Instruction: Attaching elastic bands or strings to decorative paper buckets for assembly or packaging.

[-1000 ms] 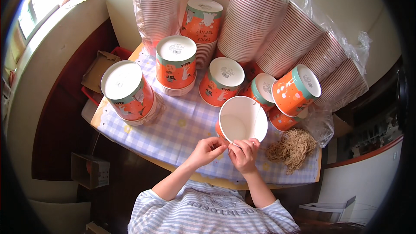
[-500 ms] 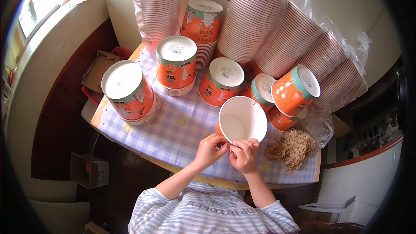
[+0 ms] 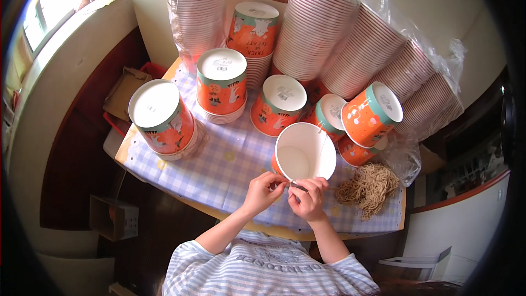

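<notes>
A paper bucket [image 3: 296,159] with a white inside and an orange outside stands mouth up, tilted toward me, at the table's near edge. A thin cord [image 3: 320,130] is fastened at its far rim. My left hand [image 3: 264,191] pinches an end of cord at the bucket's near rim. Close beside it, my right hand [image 3: 308,197] is closed with bent fingers at the same rim. A small, thin dark piece shows by its fingertips, too small to name. To the right of the bucket lies a loose heap of tan cords [image 3: 368,189].
Upside-down orange buckets [image 3: 164,115] stand on the checked tablecloth [image 3: 219,178], some stacked, at left, middle [image 3: 278,104] and right [image 3: 372,112]. Tall stacks of nested buckets in clear plastic [image 3: 315,27] fill the back. A cardboard piece [image 3: 125,92] is beyond the left edge.
Both hands stay at the bucket's near rim. The left fingers have drawn slightly away from the right ones, showing a bit of cord between them.
</notes>
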A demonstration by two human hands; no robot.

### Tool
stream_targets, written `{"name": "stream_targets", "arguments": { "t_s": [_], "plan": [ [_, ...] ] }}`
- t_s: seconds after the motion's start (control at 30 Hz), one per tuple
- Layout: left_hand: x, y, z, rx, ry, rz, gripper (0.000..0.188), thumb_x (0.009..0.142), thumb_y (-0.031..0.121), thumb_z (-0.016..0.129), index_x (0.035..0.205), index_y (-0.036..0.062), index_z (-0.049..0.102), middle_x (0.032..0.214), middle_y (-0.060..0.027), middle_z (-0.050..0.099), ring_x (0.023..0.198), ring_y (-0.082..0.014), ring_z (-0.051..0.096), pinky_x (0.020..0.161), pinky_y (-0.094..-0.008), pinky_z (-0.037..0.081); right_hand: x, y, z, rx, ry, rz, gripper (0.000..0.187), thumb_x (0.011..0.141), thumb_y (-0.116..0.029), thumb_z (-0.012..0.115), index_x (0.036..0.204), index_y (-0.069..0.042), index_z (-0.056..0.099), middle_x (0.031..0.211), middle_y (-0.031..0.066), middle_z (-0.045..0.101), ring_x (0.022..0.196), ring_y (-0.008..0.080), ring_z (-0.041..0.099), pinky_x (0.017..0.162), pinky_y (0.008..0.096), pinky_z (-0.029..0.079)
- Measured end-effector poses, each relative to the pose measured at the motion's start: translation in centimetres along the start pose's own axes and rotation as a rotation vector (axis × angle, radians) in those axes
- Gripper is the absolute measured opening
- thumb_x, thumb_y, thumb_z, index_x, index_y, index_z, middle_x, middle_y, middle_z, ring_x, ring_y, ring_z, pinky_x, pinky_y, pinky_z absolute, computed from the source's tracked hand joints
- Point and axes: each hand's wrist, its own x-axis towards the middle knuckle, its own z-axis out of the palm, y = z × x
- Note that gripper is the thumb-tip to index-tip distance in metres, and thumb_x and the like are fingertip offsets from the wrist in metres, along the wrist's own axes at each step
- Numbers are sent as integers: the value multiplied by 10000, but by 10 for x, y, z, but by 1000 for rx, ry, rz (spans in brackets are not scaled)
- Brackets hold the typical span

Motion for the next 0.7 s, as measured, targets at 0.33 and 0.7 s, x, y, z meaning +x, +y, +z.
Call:
{"name": "stream_targets", "arguments": {
  "t_s": [0.33, 0.7],
  "plan": [
    [32, 27, -28, 657, 42, 486, 422, 616, -38, 599, 1003, 131, 601, 1016, -54, 545, 817, -237, 532, 642, -315, 487, -22, 5, -28, 177, -125, -24, 223, 663, -96, 671, 860, -132, 574, 945, 10, 554, 784, 175, 541, 712, 308, 421],
    [73, 48, -71, 709, -495, 652, 114, 614, 64, 578, 720, 76, 539, 1039, -54, 559, 1122, -309, 454, 906, -435, 366, -4, 18, -76, 337, -303, 49, 405, 671, -167, 719, 1016, -101, 516, 621, -18, 525, 524, 143, 530, 549, 291, 405]
  ]
}}
